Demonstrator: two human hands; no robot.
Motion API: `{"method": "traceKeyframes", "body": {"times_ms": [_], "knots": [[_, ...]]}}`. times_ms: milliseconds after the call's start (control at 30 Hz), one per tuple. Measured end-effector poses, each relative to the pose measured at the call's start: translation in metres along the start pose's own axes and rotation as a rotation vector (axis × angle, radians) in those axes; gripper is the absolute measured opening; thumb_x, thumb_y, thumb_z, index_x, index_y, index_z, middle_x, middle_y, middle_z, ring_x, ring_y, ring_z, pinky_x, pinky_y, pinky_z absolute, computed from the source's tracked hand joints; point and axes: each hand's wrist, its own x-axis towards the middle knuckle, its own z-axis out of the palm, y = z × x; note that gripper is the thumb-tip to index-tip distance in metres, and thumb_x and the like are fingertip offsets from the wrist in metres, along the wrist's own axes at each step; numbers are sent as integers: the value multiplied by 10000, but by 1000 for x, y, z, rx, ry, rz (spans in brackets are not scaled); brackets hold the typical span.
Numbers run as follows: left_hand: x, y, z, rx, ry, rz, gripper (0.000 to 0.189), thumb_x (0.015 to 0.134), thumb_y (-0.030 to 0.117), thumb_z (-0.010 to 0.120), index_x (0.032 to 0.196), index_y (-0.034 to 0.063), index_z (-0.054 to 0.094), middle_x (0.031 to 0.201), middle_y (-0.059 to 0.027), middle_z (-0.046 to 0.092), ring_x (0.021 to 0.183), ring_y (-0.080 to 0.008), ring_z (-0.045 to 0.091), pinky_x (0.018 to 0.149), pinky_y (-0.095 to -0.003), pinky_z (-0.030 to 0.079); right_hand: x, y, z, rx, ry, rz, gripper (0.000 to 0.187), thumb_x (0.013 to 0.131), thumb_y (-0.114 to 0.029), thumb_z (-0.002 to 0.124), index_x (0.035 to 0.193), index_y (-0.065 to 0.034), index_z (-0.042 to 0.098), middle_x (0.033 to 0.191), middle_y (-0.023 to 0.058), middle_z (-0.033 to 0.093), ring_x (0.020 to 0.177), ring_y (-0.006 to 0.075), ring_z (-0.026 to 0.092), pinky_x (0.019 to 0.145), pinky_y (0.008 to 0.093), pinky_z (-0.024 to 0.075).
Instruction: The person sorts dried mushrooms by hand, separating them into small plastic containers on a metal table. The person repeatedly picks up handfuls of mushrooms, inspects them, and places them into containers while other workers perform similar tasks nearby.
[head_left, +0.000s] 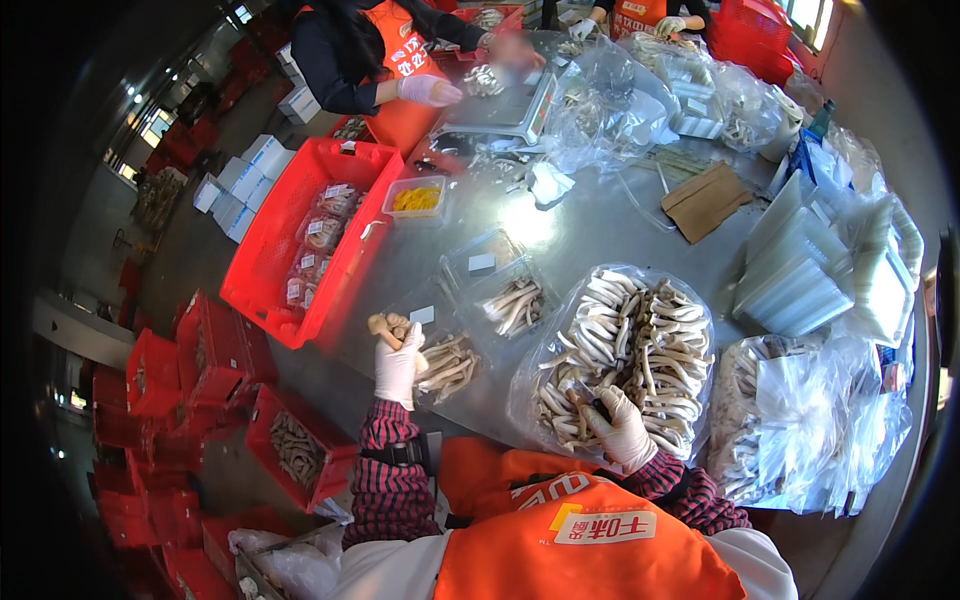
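Note:
My left hand (397, 367), in a white glove, grips a few mushrooms (388, 327) with rounded tan caps. Just right of it, long-stemmed mushrooms (448, 369) lie in a clear plastic container. A second clear container (517, 304) behind holds more stems, and a small white card (481, 262) lies at its lid. My right hand (621, 431), also gloved, holds a small dark-handled tool (601, 409), apparently a knife, over a large open plastic bag (529, 375). That bag is full of long pale mushrooms (667, 337); the tool's tip is hard to make out among them.
A red crate (259, 255) with packed mushroom boxes stands left, near a tub of yellow pieces (416, 199). Stacked clear trays (795, 262) and another mushroom bag (780, 427) occupy the right. Across the metal table (600, 225), a co-worker's gloved hand (429, 91) is beside a scale (495, 112).

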Motion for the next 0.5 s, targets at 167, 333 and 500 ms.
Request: {"method": "traceKeyframes", "body": {"times_ms": [167,333,500], "knots": [[6,-48,-30,641,-17,-74,198,781,152,681,904,59,557,759,-9,567,701,-96,554,633,-271,454,2,3,2,-26,-7,33,226,825,-25,588,1050,-34,612,836,66,557,759,163,544,687,270,441],[20,-52,-13,1276,-179,45,209,754,146,647,931,47,595,882,-158,624,883,-329,603,757,-435,486,2,5,4,-116,-16,-182,159,875,7,542,1031,33,561,733,63,490,641,110,574,523,251,443],[28,-37,-1,1544,-270,74,253,756,174,674,966,64,586,980,-131,606,978,-307,571,812,-407,488,2,0,2,-200,-24,-199,178,875,-2,550,1049,31,565,752,80,528,632,121,587,520,257,456]]}}
